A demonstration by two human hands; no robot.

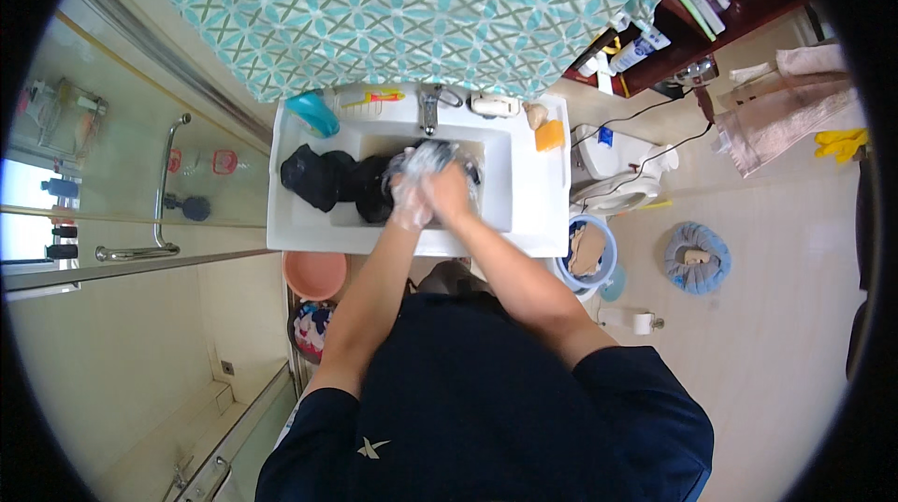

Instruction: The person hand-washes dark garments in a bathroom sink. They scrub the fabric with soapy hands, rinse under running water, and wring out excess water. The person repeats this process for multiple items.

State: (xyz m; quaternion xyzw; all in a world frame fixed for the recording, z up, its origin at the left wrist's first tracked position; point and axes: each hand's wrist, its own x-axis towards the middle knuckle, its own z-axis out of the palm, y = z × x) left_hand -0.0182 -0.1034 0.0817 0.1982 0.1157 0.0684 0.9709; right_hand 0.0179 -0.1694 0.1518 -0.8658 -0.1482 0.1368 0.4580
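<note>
Head view. Both hands are in the white rectangular sink basin (524, 212). The left hand (409, 198), filmed with suds, and the right hand (449, 191) are pressed together, each grip closed around a bunched dark wet garment (426, 160) just under the chrome tap (429, 111).

Progress, judged: washing is mid-way. The piece in hand is lathered and not rinsed. A second heap of black wet cloth (323, 179) lies at the basin's left end, untouched.

Around: a teal plastic cup (313, 114), a white soap dish (493, 105) and an orange sponge block (549, 135) sit on the rim. A pink plastic basin (314, 274) and a blue bucket holding tan cloth (587, 254) stand on the floor. The heap crowds the basin's left.
</note>
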